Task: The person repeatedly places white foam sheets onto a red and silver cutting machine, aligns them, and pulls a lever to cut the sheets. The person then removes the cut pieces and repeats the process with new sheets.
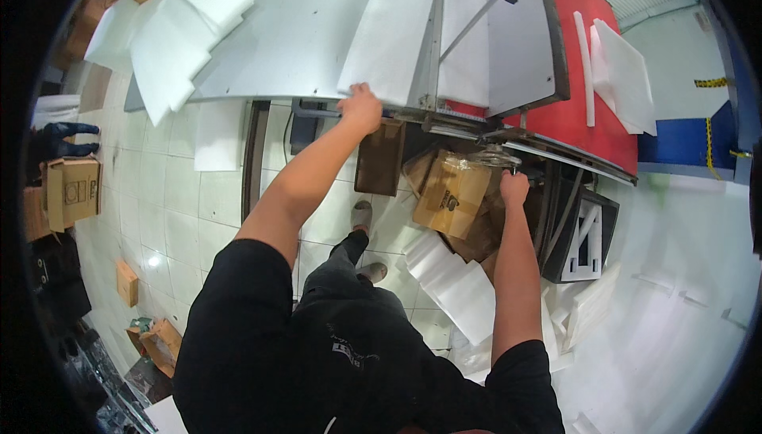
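My left hand (pixel 362 109) is at the front edge of the grey table (pixel 278 29), its fingers curled on the near end of a long white foam sheet (pixel 393 25). That sheet lies flat and reaches away to the metal rail of a machine. Lower and to the right, my right hand (pixel 514 187) is closed around the small handle of a metal handwheel (pixel 494 158) under the machine's front. Another white foam piece (pixel 464 37) lies past the rail, partly behind a slanting metal rod (pixel 470 28).
Stacked foam sheets (pixel 178 45) overhang the table's left end. More foam pieces (pixel 623 73) rest on the red surface (pixel 548 113) at right. Beneath are a cardboard box (pixel 451 192), foam offcuts (pixel 456 283) and a black-framed unit (pixel 583 236). Boxes (pixel 71 192) stand far left.
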The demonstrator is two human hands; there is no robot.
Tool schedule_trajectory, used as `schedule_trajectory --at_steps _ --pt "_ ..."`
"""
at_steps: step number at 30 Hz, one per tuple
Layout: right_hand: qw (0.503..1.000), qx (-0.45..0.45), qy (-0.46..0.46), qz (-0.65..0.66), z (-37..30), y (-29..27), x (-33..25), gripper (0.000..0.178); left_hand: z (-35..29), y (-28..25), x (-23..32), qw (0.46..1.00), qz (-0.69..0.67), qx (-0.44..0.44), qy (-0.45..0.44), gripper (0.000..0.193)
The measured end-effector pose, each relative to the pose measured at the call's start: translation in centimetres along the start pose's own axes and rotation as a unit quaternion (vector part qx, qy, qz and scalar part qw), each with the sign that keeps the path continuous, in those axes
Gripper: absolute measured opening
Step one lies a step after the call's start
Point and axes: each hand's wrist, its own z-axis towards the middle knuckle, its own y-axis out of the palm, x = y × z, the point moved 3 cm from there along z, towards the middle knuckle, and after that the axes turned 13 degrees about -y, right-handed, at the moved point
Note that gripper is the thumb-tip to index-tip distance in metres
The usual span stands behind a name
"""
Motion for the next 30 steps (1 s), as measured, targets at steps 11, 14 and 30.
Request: schedule_trajectory --at_steps 11,14,30 --pt "1.000 -0.009 0.025 0.013 -1.2 -2.5 -2.4 0.037 -0.3 0.3 -2.2 0.964 -0.260 0.050 -0.025 0.067" --pt "0.998 -0.039 0.042 -0.001 -0.9 -3.3 -1.9 0.038 -1.0 -1.0 1.9 0.929 -0.368 0.033 0.021 0.066" --pt "0.993 -0.088 0.077 -0.005 -0.9 -8.1 -6.5 0.035 8.6 -3.2 15.4 0.851 -0.477 -0.147 -0.162 0.057"
